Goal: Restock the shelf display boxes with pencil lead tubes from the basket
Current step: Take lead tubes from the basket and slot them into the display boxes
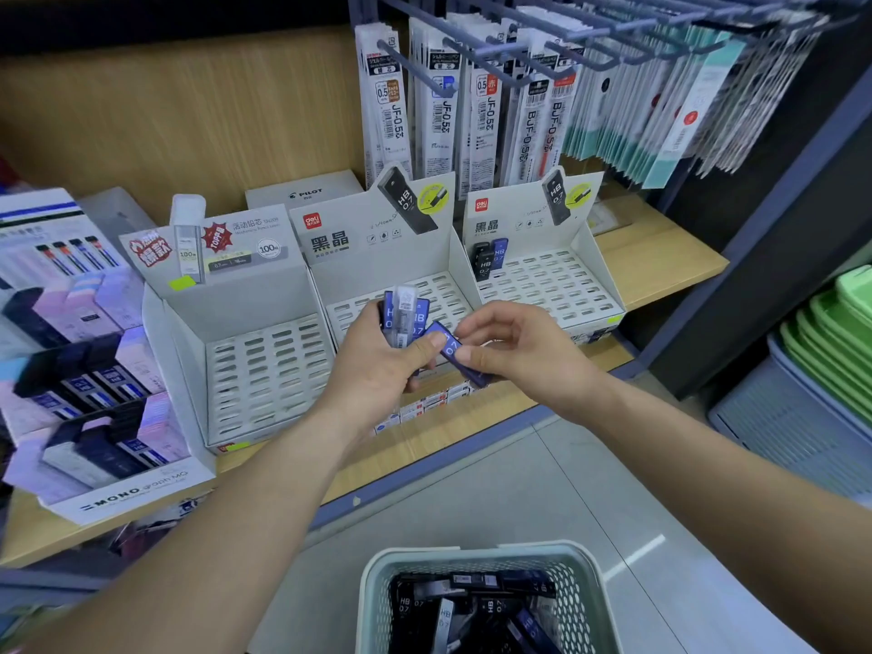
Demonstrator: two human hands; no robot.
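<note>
Gripping about three lead tubes, left hand sits over the middle display box, one of three on the shelf. Right hand pinches one blue tube. Right box: two tubes, back-left corner. Basket: loose tube pile.

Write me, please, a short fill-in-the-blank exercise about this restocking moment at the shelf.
1. The left hand grips a bunch of lead tubes; the single tube pinched by the right hand is ____.
2. In the right deli display box, the standing tubes occupy the back ____ corner.
3. More HB 0.7 tubes lie loose in the perforated ____.
Missing words: blue; left; basket.
</note>
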